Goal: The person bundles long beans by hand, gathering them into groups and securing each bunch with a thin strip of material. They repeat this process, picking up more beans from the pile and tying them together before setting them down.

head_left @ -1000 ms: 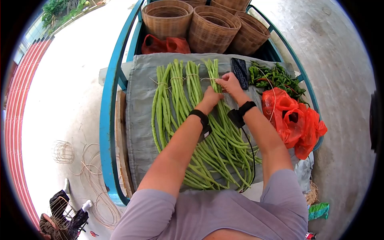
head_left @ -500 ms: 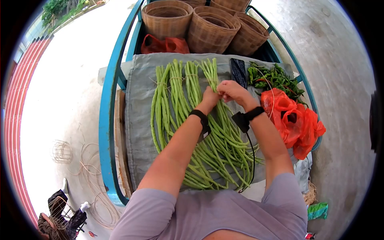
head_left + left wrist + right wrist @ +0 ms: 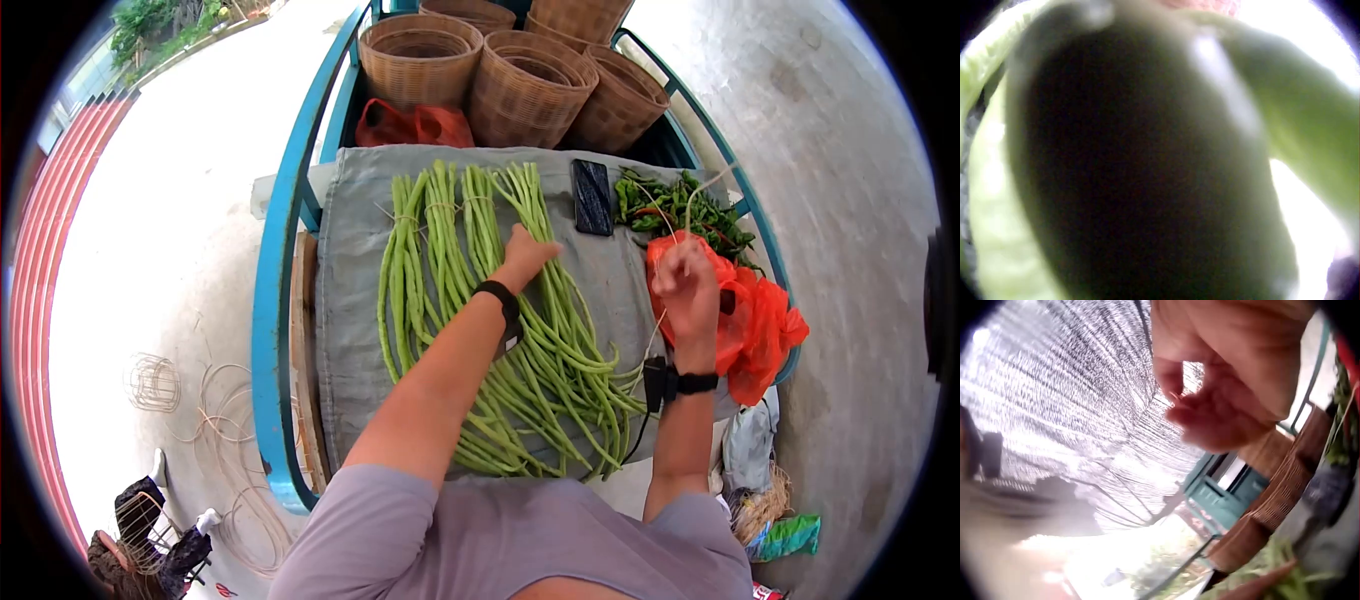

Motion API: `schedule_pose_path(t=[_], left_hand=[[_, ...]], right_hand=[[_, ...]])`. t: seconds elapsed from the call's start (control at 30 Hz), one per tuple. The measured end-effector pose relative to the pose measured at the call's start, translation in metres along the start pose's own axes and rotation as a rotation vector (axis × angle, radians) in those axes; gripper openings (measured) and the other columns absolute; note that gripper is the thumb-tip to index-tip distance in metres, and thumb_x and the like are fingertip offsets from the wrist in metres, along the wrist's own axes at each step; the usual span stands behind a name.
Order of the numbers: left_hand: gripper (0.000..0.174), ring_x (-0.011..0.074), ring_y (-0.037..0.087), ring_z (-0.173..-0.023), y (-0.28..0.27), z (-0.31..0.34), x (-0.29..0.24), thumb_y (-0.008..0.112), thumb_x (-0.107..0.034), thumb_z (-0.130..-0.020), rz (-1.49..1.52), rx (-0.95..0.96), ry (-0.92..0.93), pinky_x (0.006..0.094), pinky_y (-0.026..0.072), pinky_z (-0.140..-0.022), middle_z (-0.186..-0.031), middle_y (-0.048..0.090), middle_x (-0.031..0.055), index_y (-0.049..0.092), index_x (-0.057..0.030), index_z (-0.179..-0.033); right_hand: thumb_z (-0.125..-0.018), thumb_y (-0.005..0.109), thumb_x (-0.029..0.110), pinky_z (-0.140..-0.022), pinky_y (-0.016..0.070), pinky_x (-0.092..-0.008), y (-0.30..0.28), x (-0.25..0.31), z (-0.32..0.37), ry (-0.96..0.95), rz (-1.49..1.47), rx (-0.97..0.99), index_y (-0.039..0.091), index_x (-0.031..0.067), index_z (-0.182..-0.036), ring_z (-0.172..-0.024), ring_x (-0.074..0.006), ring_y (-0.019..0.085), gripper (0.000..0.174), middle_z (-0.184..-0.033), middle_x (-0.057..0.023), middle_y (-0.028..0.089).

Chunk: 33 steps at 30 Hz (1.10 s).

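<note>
Blue-framed cart [image 3: 270, 340], its surface [image 3: 350, 330] laid over with wrinkled grey cloth. Woven baskets [image 3: 530, 90] stand grouped at the far end, some nested one inside another. Long green beans lie lengthwise across the cloth: three tied bundles [image 3: 402, 260] side by side, pale ties near their upper ends, and to their right the rightmost bundle [image 3: 540, 215] — upper ends fanned a little, lower lengths spreading loosely toward the person.

Red plastic bags [image 3: 750, 335] sit bunched at the right edge of the cart; another red bag [image 3: 415, 125] lies in front of the baskets. Green peppers [image 3: 700, 215], a few red among them, are heaped just beyond the bags at the right.

Left hand [image 3: 527, 258] on the rightmost bundle, below its upper ends, fingers closed round the stems; the wrist view there is mostly dark and blurred. Right hand [image 3: 690, 290] raised in front of the red bags, well apart from the left, fingers bent, thumb and fingertips pinching a thin pale strip [image 3: 687, 215] — it arcs up past the peppers. Dark phone [image 3: 592, 197] flat on the cloth, between the rightmost bundle and the peppers
</note>
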<state>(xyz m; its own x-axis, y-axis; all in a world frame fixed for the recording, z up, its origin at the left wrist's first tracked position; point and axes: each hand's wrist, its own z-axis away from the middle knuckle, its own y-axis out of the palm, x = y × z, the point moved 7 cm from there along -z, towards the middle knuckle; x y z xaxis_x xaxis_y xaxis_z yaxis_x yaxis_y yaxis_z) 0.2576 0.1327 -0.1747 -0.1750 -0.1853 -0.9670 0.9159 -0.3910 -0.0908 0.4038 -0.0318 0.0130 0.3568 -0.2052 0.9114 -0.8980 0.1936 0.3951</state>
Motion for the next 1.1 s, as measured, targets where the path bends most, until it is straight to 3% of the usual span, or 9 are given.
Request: schedule_pose_path(t=[0.1, 0.17, 0.3, 0.37, 0.47, 0.5, 0.6, 0.83, 1.1], left_hand=[[0.088, 0.0406, 0.053, -0.115, 0.008, -0.004, 0.006, 0.076, -0.029, -0.073, -0.077, 0.004, -0.046, 0.0456, 0.0397, -0.099, -0.118, 0.056, 0.0289, 0.027, 0.0114, -0.133], [0.091, 0.0428, 0.049, -0.117, 0.011, 0.004, -0.008, 0.072, -0.033, -0.075, -0.183, 0.038, -0.058, 0.0444, 0.0361, -0.101, -0.122, 0.052, 0.0304, 0.022, 0.0111, -0.137], [0.076, 0.0429, 0.041, -0.122, 0.002, 0.032, -0.054, 0.065, -0.03, -0.078, -0.576, -0.015, 0.156, 0.0421, 0.0344, -0.102, -0.129, 0.047, 0.0275, 0.033, 0.007, -0.136], [0.063, 0.0407, 0.032, -0.131, -0.022, 0.053, -0.079, 0.062, -0.026, -0.08, -0.633, 0.077, 0.156, 0.0442, 0.0295, -0.106, -0.138, 0.041, 0.0249, 0.044, 0.0046, -0.132], [0.068, 0.0407, 0.024, -0.137, -0.047, 0.045, -0.038, 0.062, -0.028, -0.081, -0.953, -0.305, 0.144, 0.0445, 0.02, -0.112, -0.144, 0.034, 0.025, 0.04, 0.004, -0.137], [0.079, 0.0408, 0.013, -0.142, -0.056, 0.072, -0.058, 0.06, -0.035, -0.084, -1.027, -0.107, 0.059, 0.0449, 0.0075, -0.115, -0.151, 0.022, 0.0263, 0.026, 0.0032, -0.145], [0.088, 0.0408, 0.006, -0.143, -0.053, 0.071, -0.014, 0.055, -0.042, -0.088, -1.001, -0.058, 0.154, 0.0469, 0.0004, -0.116, -0.153, 0.01, 0.0278, 0.01, 0.0019, -0.149], [0.093, 0.0436, 0.0, -0.143, -0.05, 0.067, -0.006, 0.05, -0.053, -0.09, -1.016, 0.07, 0.039, 0.0485, 0.0003, -0.115, -0.154, -0.001, 0.0287, 0.002, -0.0007, -0.15], [0.094, 0.0461, 0.003, -0.142, -0.051, 0.058, 0.008, 0.049, -0.055, -0.089, -0.99, 0.009, 0.108, 0.0492, -0.0003, -0.115, -0.154, 0.0, 0.0293, 0.0, -0.0012, -0.15]], right_hand=[[-0.087, 0.05, 0.028, -0.064, 0.0486, -0.0331, -0.1, -0.051, 0.024, 0.361, 0.815, -0.229, 0.056, 0.0047, -0.078, -0.073, -0.0201, 0.062, 0.026, -0.077, -0.0099, 0.063], [-0.083, 0.052, 0.037, -0.071, 0.0507, -0.0425, -0.118, -0.057, 0.047, 0.315, 1.73, -0.45, 0.061, 0.0027, -0.079, -0.086, -0.0305, 0.066, 0.036, -0.087, -0.0166, 0.068], [-0.084, 0.055, 0.032, -0.071, 0.0479, -0.0476, -0.117, -0.064, 0.064, 0.486, 1.972, -0.229, 0.061, 0.0048, -0.083, -0.084, -0.0355, 0.064, 0.028, -0.087, -0.0165, 0.067], [-0.085, 0.054, 0.035, -0.072, 0.0484, -0.0474, -0.084, -0.037, 0.055, 0.33, 1.961, -0.248, 0.062, 0.0051, -0.086, -0.086, -0.0353, 0.064, 0.031, -0.088, -0.0154, 0.067], [-0.086, 0.055, 0.032, -0.071, 0.0481, -0.0457, -0.014, -0.02, 0.022, 0.072, 1.753, -0.119, 0.061, 0.007, -0.09, -0.084, -0.0348, 0.063, 0.026, -0.084, -0.0143, 0.065], [-0.086, 0.056, 0.032, -0.071, 0.048, -0.045, 0.013, -0.024, 0.011, 0.051, 1.744, -0.017, 0.061, 0.008, -0.093, -0.085, -0.0346, 0.063, 0.025, -0.086, -0.0145, 0.065], [-0.084, 0.057, 0.029, -0.073, 0.0475, -0.0448, 0.082, -0.056, -0.025, -0.103, 1.717, 0.245, 0.061, 0.0096, -0.098, -0.089, -0.0339, 0.061, 0.024, -0.093, -0.0139, 0.063], [-0.084, 0.053, 0.014, -0.076, 0.0498, -0.046, 0.135, -0.176, -0.131, -0.5, 1.729, 0.392, 0.059, 0.0083, -0.1, -0.095, -0.0354, 0.059, 0.018, -0.097, -0.0136, 0.061], [-0.085, 0.054, 0.012, -0.076, 0.0479, -0.0475, 0.143, -0.191, -0.153, -0.292, 1.77, 0.296, 0.055, 0.007, -0.096, -0.09, -0.0371, 0.06, 0.013, -0.093, -0.0157, 0.062]])
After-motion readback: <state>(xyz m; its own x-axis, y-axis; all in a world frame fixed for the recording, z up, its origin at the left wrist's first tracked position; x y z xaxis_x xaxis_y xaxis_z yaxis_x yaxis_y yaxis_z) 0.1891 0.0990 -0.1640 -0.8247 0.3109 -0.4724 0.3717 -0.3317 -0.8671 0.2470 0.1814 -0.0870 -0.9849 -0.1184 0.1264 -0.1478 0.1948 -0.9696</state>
